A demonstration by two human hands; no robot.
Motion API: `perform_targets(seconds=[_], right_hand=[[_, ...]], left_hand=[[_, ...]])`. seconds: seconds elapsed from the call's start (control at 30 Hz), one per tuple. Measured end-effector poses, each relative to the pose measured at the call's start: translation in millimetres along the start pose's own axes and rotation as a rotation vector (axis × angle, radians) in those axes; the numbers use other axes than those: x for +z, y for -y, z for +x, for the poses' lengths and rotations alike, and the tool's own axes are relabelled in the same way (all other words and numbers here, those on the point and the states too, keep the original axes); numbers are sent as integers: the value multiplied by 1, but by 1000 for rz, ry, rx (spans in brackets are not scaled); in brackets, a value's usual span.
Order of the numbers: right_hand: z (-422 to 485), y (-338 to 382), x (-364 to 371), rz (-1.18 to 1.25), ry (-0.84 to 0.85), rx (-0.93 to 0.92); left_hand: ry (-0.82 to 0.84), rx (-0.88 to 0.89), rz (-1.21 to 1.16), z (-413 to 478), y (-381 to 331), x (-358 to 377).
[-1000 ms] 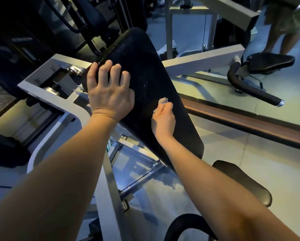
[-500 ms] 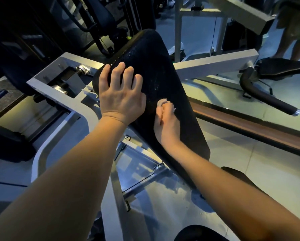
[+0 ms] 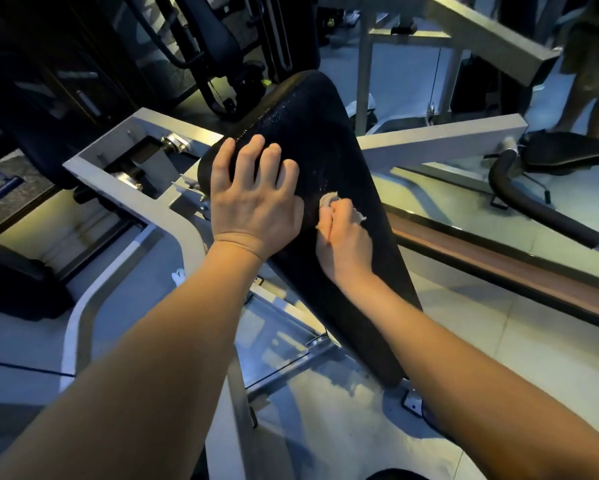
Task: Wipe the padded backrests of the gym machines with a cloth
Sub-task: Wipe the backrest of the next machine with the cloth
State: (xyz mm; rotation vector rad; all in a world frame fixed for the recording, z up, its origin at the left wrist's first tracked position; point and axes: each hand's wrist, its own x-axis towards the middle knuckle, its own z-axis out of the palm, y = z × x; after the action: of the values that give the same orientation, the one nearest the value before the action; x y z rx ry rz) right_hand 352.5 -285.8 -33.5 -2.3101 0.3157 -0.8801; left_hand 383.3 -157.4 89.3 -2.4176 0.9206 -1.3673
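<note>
A long black padded backrest [image 3: 312, 126] slants from upper centre down to lower right, speckled with small droplets or flecks near its top. My left hand [image 3: 256, 199] lies flat on its left edge, fingers spread over the padding, gripping nothing. My right hand [image 3: 346, 240] is closed around a small pale cloth [image 3: 327, 199], pressed against the middle of the pad. Only bits of the cloth stick out past my fingers.
The machine's white steel frame [image 3: 125, 164] runs left of and behind the pad. A black curved handle bar [image 3: 533, 206] and a black seat pad [image 3: 568, 154] stand at right. Another person's legs [image 3: 589, 109] are at the far right. A brown ledge [image 3: 499, 265] crosses the tiled floor.
My right hand with the cloth has slid a little to the left on the pad, closer to my left hand. The left hand keeps its place; my head has shifted.
</note>
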Motion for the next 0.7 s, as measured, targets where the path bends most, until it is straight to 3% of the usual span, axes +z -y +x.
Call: perform_targets(seconds=[0.07,0.23,0.47,0.63,0.7], right_hand=[[37,-4,-5,-23,0,13],[99,-8,-3,31,-73,307],[28,-17,1,156,-7,22],[65,-27,11,151,-70,108],[74,-23,13,183,-123,248]], left_hand=[[17,-2,-10,0,0,-1],[15,-1,-24,0,0,0],[18,-1,-25,-1,1,0],[28,-14,3,1,-1,-1],[33,-12,26,1,-2,-1]])
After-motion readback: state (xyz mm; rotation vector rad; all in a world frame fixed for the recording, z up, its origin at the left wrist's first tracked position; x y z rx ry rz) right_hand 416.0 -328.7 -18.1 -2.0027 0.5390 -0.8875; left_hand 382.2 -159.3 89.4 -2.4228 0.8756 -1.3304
